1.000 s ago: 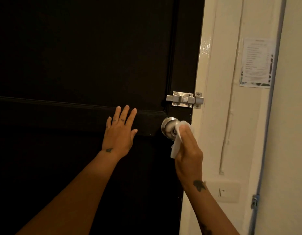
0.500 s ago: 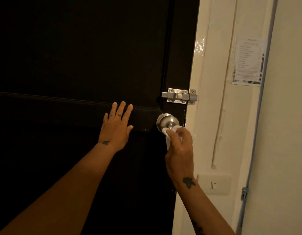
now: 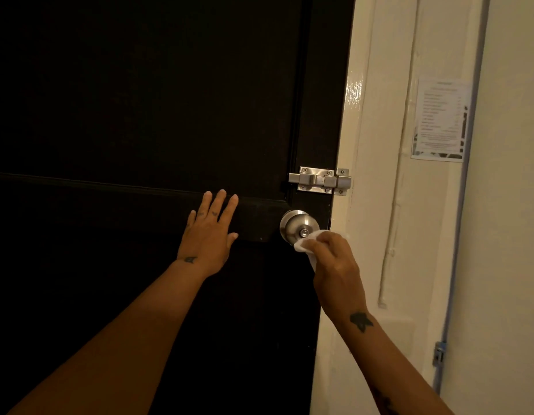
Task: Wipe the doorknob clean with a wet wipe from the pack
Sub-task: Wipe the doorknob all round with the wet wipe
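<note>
Head view: right hand (image 3: 334, 265) clenched around wet wipe (image 3: 304, 245), against doorknob (image 3: 297, 226) underside.

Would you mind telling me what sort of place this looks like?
Probably a rented or guest room, seen indoors: a dark door with a knob and slide bolt, and a printed notice taped beside the frame.

This looks like a rented room or guesthouse doorway seen from inside. A dark panelled door (image 3: 140, 115) with a round steel doorknob (image 3: 297, 224) and a slide bolt (image 3: 319, 180) sits in a glossy cream-painted frame (image 3: 358, 145). A printed notice (image 3: 441, 119), its text too small to read, is stuck on the wall just beside a painted-over surface conduit (image 3: 394, 205).
</note>
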